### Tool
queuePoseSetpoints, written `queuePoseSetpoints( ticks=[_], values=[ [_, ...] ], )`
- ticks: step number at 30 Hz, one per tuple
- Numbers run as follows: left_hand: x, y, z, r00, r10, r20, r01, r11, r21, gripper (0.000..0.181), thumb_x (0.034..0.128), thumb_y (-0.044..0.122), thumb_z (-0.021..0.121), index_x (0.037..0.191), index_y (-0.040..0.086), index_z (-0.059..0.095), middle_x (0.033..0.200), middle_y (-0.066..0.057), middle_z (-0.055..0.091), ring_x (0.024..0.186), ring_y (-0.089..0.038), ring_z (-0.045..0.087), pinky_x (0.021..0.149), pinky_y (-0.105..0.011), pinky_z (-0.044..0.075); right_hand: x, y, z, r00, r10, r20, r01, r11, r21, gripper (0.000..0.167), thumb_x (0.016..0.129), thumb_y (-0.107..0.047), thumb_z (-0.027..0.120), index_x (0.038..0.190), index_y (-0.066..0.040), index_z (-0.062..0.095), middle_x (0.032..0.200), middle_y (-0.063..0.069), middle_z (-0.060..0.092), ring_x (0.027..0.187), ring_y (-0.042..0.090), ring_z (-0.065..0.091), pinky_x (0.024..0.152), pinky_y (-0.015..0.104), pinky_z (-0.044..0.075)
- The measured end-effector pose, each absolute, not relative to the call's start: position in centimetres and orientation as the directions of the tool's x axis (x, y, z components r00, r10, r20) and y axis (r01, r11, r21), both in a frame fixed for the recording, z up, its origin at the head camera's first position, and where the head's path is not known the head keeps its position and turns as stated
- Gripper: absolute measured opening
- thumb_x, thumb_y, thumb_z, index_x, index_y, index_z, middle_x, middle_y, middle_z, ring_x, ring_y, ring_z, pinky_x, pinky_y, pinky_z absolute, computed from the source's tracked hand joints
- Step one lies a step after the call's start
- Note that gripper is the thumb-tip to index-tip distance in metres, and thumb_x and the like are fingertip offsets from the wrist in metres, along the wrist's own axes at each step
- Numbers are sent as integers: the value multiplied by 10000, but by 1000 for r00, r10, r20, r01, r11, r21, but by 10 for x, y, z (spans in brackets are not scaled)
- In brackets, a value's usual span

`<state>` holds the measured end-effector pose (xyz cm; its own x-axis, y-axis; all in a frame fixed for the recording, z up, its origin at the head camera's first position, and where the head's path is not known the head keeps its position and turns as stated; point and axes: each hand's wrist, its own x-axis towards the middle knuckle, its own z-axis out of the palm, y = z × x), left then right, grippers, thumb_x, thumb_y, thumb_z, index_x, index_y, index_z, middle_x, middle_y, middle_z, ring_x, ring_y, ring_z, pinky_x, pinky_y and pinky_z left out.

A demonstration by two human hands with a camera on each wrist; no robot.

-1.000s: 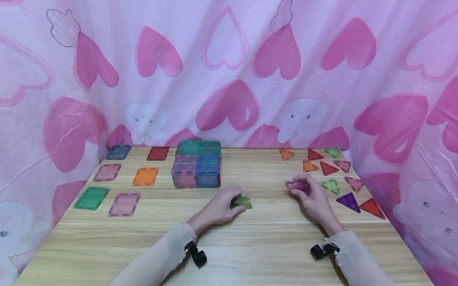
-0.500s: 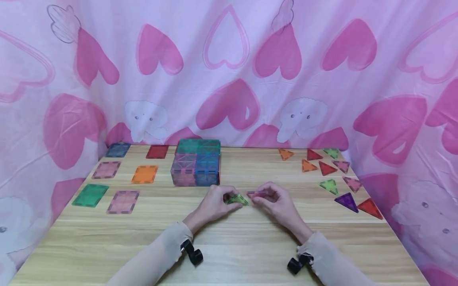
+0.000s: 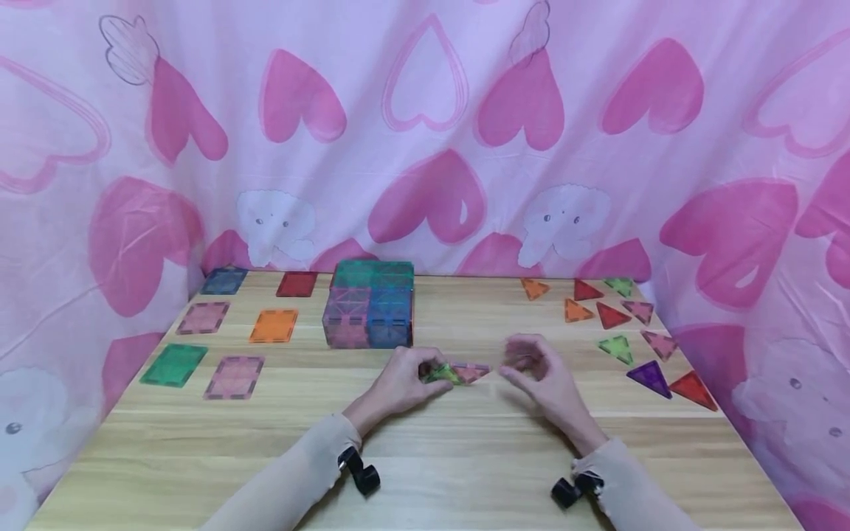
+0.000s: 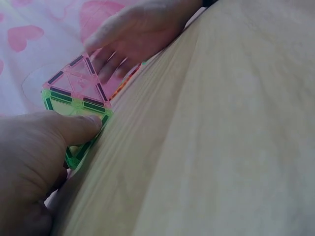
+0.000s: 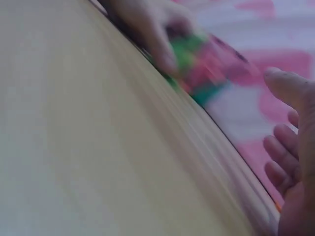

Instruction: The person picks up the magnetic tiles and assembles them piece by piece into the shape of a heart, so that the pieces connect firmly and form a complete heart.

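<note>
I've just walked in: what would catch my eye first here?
Probably the pink heart-patterned curtain, hanging behind the table. Next, the see-through green, pink and blue block, standing left of centre toward the table's far edge. Then the left hand, near the middle, pinching a green piece that sits edge to edge with a pink triangle.

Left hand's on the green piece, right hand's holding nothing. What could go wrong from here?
The pink triangle appears to meet the green piece along one edge only, and the right hand is off it, so it might fold or detach.

The left hand is close in front of the tile box; a careless lift might bump it.
</note>
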<state>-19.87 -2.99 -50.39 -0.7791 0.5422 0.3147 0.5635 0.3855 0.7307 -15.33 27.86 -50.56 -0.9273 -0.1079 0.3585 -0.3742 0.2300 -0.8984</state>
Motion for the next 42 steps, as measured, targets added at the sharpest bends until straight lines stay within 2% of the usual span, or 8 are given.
queuePoseSetpoints(
  ticks=[7, 11, 15, 18, 21, 27, 36, 42],
  values=[
    [-198, -31, -505, -775, 549, 313, 568, 389, 726, 166, 911, 170, 949, 988, 190, 803, 870, 96, 764, 743, -50, 610, 681, -231, 521, -133, 368, -496, -835, 302, 460, -212, 596, -775, 471, 949, -40, 886, 1387, -34, 716, 1280, 177, 715, 984, -33, 671, 877, 67, 517],
    [-196, -31, -503, -772, 555, 311, 570, 387, 725, 169, 915, 168, 945, 998, 193, 800, 874, 103, 761, 742, -49, 610, 675, -229, 519, -118, 413, -491, -781, 367, 504, -22, 791, -611, 436, 903, -74, 925, 1311, -28, 779, 1274, 206, 700, 980, 156, 681, 819, 165, 462],
    [-196, -31, -502, -768, 551, 327, 579, 379, 722, 173, 912, 163, 947, 985, 197, 794, 864, 102, 756, 735, -49, 606, 666, -228, 519, -111, 437, -488, -846, 279, 454, 48, 889, -456, 341, 900, -97, 921, 1198, 15, 799, 1187, 272, 650, 1041, 455, 645, 887, 526, 494],
    [-197, -30, -503, -768, 550, 328, 580, 380, 721, 173, 915, 170, 946, 987, 205, 793, 864, 106, 752, 736, -46, 604, 669, -226, 521, -110, 443, -487, -893, 189, 409, 8, 914, -406, 241, 897, -121, 931, 1079, -5, 824, 1102, 256, 702, 1040, 483, 647, 901, 678, 460],
    [-197, -31, -503, -769, 552, 322, 577, 381, 723, 174, 916, 175, 947, 992, 207, 793, 868, 110, 750, 741, -43, 605, 674, -226, 525, -110, 440, -484, -913, 126, 389, -40, 919, -392, 171, 867, -151, 965, 976, -77, 857, 1033, 178, 788, 997, 437, 706, 868, 610, 498],
    [-198, -32, -503, -767, 556, 321, 578, 379, 723, 170, 920, 180, 944, 988, 210, 791, 859, 109, 740, 737, -49, 593, 675, -232, 515, -110, 425, -477, -955, 9, 296, -130, 885, -447, 220, 826, -104, 994, 994, -184, 876, 1095, 103, 760, 959, 246, 715, 730, 186, 540],
    [-198, -31, -505, -768, 555, 319, 574, 378, 726, 169, 923, 183, 942, 979, 206, 784, 850, 105, 734, 729, -57, 587, 667, -231, 506, -118, 379, -478, -972, -142, 186, -224, 798, -560, 636, 840, -137, 973, 1407, -41, 703, 1186, 96, 739, 969, 194, 663, 784, 250, 558],
    [-200, -30, -505, -768, 555, 320, 576, 380, 723, 173, 920, 187, 943, 976, 203, 780, 833, 105, 707, 725, -55, 574, 665, -231, 498, -127, 348, -485, -964, -222, 149, -265, 713, -650, 603, 870, -177, 946, 1401, -86, 674, 1221, 56, 700, 1028, 179, 627, 857, 253, 541]
  ],
)
